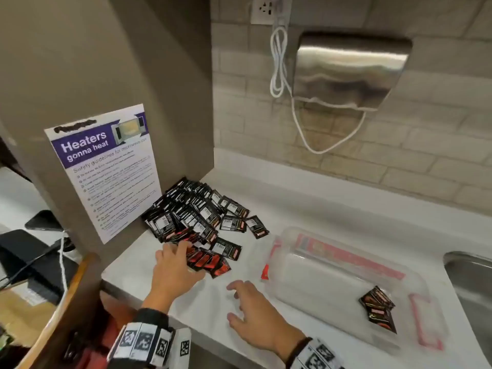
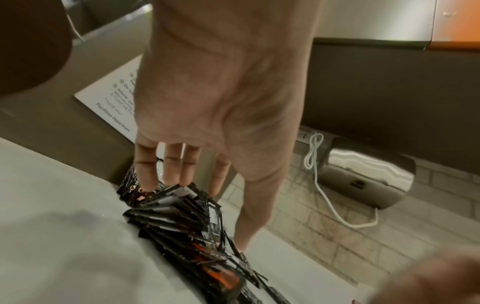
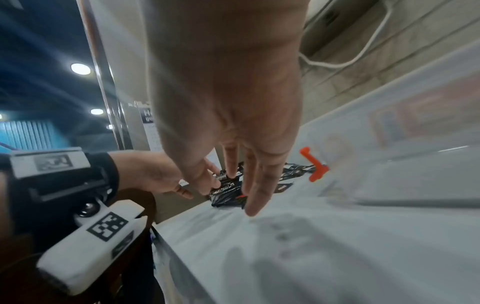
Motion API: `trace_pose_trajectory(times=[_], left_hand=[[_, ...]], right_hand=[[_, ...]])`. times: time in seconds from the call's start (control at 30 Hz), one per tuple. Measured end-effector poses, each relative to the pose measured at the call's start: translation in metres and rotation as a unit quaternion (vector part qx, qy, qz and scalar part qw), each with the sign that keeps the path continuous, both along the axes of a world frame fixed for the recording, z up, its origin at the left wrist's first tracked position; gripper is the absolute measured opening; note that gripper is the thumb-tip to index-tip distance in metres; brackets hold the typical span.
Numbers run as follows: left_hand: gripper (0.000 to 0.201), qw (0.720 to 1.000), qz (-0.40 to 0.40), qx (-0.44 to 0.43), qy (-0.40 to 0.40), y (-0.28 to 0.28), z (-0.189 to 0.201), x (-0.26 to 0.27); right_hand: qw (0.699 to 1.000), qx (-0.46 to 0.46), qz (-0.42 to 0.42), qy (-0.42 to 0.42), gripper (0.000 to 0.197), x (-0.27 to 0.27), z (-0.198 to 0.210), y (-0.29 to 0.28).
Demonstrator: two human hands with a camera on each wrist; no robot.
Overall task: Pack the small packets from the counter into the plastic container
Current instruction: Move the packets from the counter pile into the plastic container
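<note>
A heap of small black and red packets lies on the white counter against the brown side panel. My left hand reaches into the near end of the heap, its straight, spread fingers touching the packets. My right hand hovers open over bare counter between the heap and the clear plastic container, holding nothing. In the right wrist view the right hand hangs with loose fingers just short of the packets. A few packets lie at the container's near right end.
The container has red clips on its ends. A steel sink sits at the far right. On the tiled wall hang a steel dispenser and a looped white cable. A microwave poster is stuck to the side panel.
</note>
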State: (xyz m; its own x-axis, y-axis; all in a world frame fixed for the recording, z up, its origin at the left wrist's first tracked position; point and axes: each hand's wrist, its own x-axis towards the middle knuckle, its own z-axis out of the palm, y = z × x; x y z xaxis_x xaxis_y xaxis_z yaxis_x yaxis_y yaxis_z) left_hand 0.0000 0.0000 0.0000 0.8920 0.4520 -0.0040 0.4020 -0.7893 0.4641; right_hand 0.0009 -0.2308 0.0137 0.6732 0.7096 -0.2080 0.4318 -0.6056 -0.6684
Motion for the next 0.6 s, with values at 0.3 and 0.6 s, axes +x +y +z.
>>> trace_pose_trajectory(times=[0.3, 0.6], left_hand=[[0.075, 0.99, -0.083, 0.048, 0.099, 0.016, -0.014, 0.038], [0.062, 0.983, -0.163, 0.0, 0.08, 0.016, -0.013, 0.053]], right_hand=[[0.988, -0.061, -0.144, 0.01, 0.056, 0.077, -0.018, 0.087], [0.969, 0.015, -0.219, 0.115, 0.047, 0.109, -0.028, 0.109]])
